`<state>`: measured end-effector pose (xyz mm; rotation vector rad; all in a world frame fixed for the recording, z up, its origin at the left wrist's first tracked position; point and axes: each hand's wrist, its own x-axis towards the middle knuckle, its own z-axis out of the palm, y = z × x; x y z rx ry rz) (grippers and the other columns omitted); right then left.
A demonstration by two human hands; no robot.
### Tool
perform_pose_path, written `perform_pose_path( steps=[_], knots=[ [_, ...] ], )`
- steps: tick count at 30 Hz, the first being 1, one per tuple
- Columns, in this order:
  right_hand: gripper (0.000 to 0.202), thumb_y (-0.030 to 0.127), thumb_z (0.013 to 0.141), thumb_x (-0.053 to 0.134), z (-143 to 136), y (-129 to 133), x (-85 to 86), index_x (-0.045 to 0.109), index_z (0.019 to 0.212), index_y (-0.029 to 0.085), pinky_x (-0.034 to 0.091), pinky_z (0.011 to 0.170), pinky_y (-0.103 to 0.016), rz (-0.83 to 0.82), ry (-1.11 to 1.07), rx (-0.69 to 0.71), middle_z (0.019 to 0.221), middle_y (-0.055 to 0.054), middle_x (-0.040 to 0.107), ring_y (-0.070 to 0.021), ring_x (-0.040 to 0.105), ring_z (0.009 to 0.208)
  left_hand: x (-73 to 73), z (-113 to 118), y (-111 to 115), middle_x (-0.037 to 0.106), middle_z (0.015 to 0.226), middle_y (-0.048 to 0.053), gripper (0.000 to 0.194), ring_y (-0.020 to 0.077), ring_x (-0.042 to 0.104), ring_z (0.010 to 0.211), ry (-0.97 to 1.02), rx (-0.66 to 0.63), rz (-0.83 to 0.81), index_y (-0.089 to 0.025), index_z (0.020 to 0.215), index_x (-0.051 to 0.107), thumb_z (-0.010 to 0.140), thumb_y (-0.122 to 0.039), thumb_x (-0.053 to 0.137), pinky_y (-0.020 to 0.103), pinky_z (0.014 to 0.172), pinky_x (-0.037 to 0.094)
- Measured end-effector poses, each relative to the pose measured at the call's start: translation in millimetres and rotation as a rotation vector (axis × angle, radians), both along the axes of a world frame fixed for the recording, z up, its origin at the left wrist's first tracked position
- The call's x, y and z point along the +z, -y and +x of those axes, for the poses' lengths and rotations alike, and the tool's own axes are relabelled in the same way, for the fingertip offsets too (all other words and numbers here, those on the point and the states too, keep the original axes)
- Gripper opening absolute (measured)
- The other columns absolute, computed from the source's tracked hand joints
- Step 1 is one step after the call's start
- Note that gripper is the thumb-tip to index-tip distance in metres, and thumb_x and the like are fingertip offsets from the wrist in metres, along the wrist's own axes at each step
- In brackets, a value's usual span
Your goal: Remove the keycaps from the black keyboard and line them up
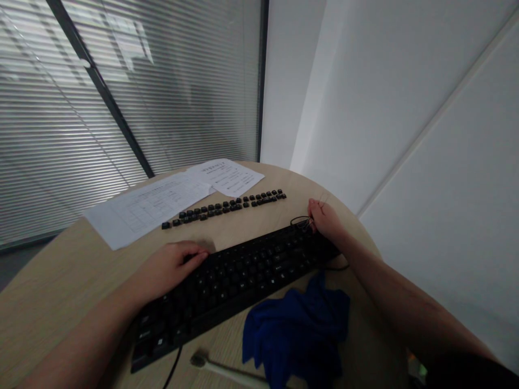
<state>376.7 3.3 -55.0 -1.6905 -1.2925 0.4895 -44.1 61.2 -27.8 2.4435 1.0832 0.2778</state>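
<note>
A black keyboard lies at a slant across the table, its right end farther from me. My left hand rests over its left part, closed, with thumb and fingers gripping the far edge. At the far right corner my right hand is closed in a pinch on a wire keycap puller, whose thin loops stick out on both sides of the fingers. Beyond the keyboard, several loose black keycaps stand in two rows. Some keys at the right end are in shadow, so I cannot tell their state.
Printed paper sheets lie on the round wooden table at the far left. A crumpled blue cloth and a light-handled brush are near me. The keyboard's cable runs toward me. A white wall rises on the right.
</note>
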Motion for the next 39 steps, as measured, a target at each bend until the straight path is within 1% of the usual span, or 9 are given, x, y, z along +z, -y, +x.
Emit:
perform_pose_path(
  steps=[4, 7, 11, 15, 20, 25, 29, 34, 39],
  knots=[
    [0.054, 0.064, 0.103, 0.034, -1, -3, 10.0, 0.047, 0.068, 0.026, 0.039, 0.048, -0.03, -0.085, 0.023, 0.041, 0.041, 0.003, 0.049, -0.0164, 0.05, 0.04, 3.3, 1, 3, 0.079, 0.088, 0.006, 0.044, 0.0241, 0.073, 0.081, -0.018, 0.007, 0.001, -0.022, 0.092, 0.078, 0.098, -0.051, 0.045, 0.036, 0.076, 0.052],
    [0.054, 0.063, 0.103, 0.035, -1, -2, 11.2, 0.047, 0.067, 0.026, 0.038, 0.049, -0.03, -0.1, 0.077, 0.056, 0.041, 0.003, 0.049, -0.0159, 0.049, 0.04, 5.0, 2, 4, 0.079, 0.088, 0.006, 0.044, 0.0243, 0.073, 0.081, -0.025, 0.008, -0.001, -0.022, 0.091, 0.078, 0.098, -0.051, 0.045, 0.036, 0.077, 0.052],
    [0.056, 0.068, 0.101, 0.042, 0, 1, 3.2, 0.048, 0.065, 0.026, 0.038, 0.049, -0.031, -0.048, 0.071, 0.105, 0.044, 0.002, 0.05, -0.016, 0.049, 0.042, 5.2, 2, 4, 0.079, 0.088, 0.006, 0.044, 0.0244, 0.073, 0.081, -0.027, 0.009, -0.006, -0.022, 0.09, 0.078, 0.098, -0.05, 0.045, 0.036, 0.076, 0.052],
    [0.059, 0.076, 0.097, 0.043, -3, 7, -5.4, 0.05, 0.065, 0.027, 0.034, 0.044, -0.031, 0.082, 0.002, 0.062, 0.046, 0.001, 0.05, -0.0164, 0.046, 0.042, 5.6, 2, 4, 0.08, 0.087, 0.005, 0.041, 0.0246, 0.073, 0.081, -0.006, 0.016, -0.003, -0.023, 0.091, 0.079, 0.097, -0.049, 0.048, 0.036, 0.076, 0.052],
    [0.057, 0.071, 0.098, 0.049, -12, 15, -3.9, 0.051, 0.063, 0.026, 0.034, 0.046, -0.031, 0.182, 0.091, 0.062, 0.049, -0.001, 0.049, -0.0171, 0.046, 0.047, 6.6, 3, 5, 0.08, 0.089, 0.006, 0.04, 0.0252, 0.073, 0.082, 0.013, 0.008, -0.007, -0.023, 0.089, 0.079, 0.096, -0.048, 0.049, 0.037, 0.078, 0.052],
    [0.056, 0.069, 0.099, 0.047, -14, 17, -1.7, 0.048, 0.062, 0.027, 0.033, 0.05, -0.032, 0.195, 0.159, 0.074, 0.05, -0.001, 0.046, -0.017, 0.043, 0.049, 6.3, 3, 4, 0.079, 0.088, 0.006, 0.042, 0.0253, 0.073, 0.082, -0.007, -0.003, 0.004, -0.022, 0.09, 0.079, 0.097, -0.049, 0.047, 0.038, 0.079, 0.052],
    [0.054, 0.068, 0.097, 0.051, -14, 18, -1.7, 0.047, 0.061, 0.027, 0.033, 0.051, -0.033, 0.199, 0.18, 0.082, 0.052, -0.002, 0.046, -0.0177, 0.041, 0.05, 5.7, 3, 4, 0.079, 0.092, 0.006, 0.043, 0.0249, 0.073, 0.085, -0.009, -0.013, 0.014, -0.022, 0.094, 0.079, 0.099, -0.048, 0.046, 0.037, 0.08, 0.052],
    [0.053, 0.066, 0.099, 0.049, -11, 17, -7.2, 0.05, 0.063, 0.027, 0.035, 0.046, -0.031, 0.214, 0.11, 0.048, 0.051, -0.003, 0.05, -0.018, 0.045, 0.048, 5.1, 2, 4, 0.08, 0.092, 0.007, 0.043, 0.025, 0.073, 0.086, -0.02, -0.006, 0.028, -0.022, 0.092, 0.078, 0.1, -0.048, 0.045, 0.037, 0.082, 0.052],
    [0.059, 0.073, 0.099, 0.041, -7, 15, -14.9, 0.052, 0.065, 0.026, 0.039, 0.045, -0.029, 0.217, 0.046, -0.009, 0.049, -0.002, 0.054, -0.0164, 0.05, 0.045, 5.8, 2, 4, 0.079, 0.091, 0.006, 0.041, 0.024, 0.073, 0.084, -0.02, -0.021, 0.041, -0.022, 0.09, 0.077, 0.1, -0.047, 0.046, 0.036, 0.08, 0.052]
  ],
)
